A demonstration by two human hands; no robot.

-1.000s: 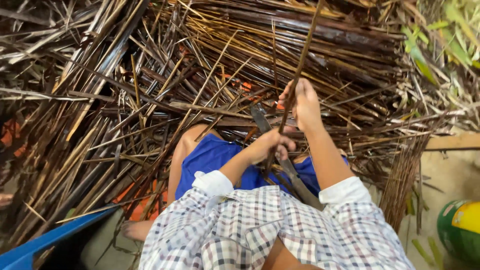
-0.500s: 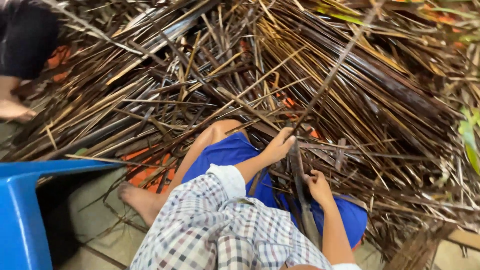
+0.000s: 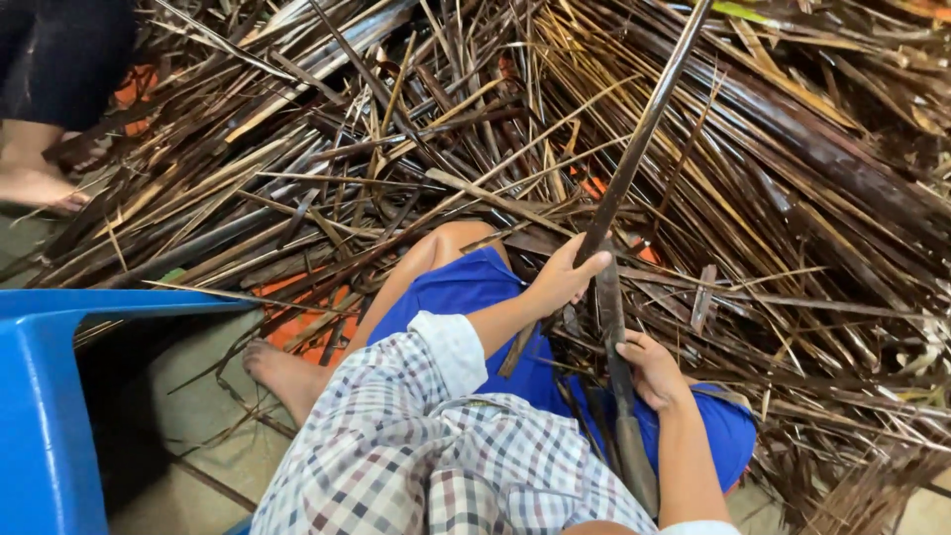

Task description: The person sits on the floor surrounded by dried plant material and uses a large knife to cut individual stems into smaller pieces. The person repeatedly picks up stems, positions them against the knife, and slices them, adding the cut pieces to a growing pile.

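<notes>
While the long dark stalk (image 3: 634, 149) runs up and away from the lap, leaning to the upper right across the heap of dry stalks (image 3: 396, 149), its lower end sits in the left hand (image 3: 567, 277), so its long axis points out from those fingers toward the top of the view. The left hand is the nearer one to the stalk: its fingers are curled round the lower end, thumb laid along it. Just below, the right hand (image 3: 649, 369) is closed on a dark blade (image 3: 614, 347) that stands nearly upright beside the stalk's foot; its tip seems to meet the stalk close under the left fingers, though the dark tones blur the exact contact. Both hands work above the blue shorts (image 3: 466, 297). A blue plastic stool (image 3: 50, 396) stands at the left, and another person's bare foot (image 3: 35, 188) rests at the far left edge.
</notes>
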